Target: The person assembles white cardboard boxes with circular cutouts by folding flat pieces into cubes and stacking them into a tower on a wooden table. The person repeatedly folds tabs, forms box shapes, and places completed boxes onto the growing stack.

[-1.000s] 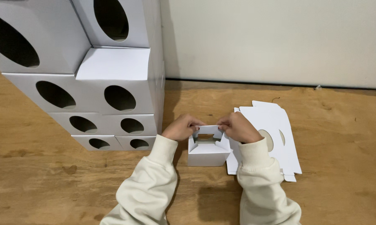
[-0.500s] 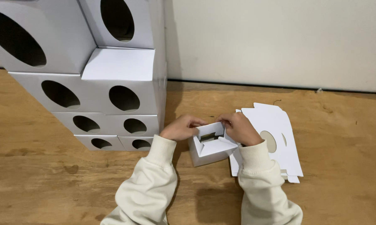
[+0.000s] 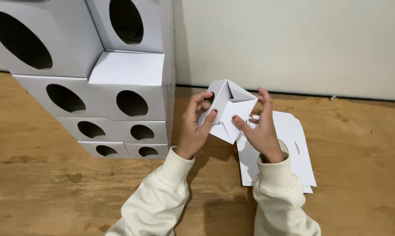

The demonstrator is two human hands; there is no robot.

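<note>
A small white cardboard box (image 3: 227,108), partly folded, is held up above the wooden table between both hands. My left hand (image 3: 196,124) grips its left side, fingers curled around the edge near a round cut-out. My right hand (image 3: 259,126) holds the right side, thumb pressed on the lower front panel and fingers spread behind the box. The box is tilted so a corner points toward me, and its open flaps face upward.
A stack of flat white cardboard blanks (image 3: 293,148) lies on the wooden table (image 3: 53,192) under my right hand. A tall pile of finished white boxes with oval holes (image 3: 118,87) stands at the left against the pale wall (image 3: 293,43).
The box has been lifted off the table and turned, from lying with its opening up to tilted in the air. Both hands rose with it.
</note>
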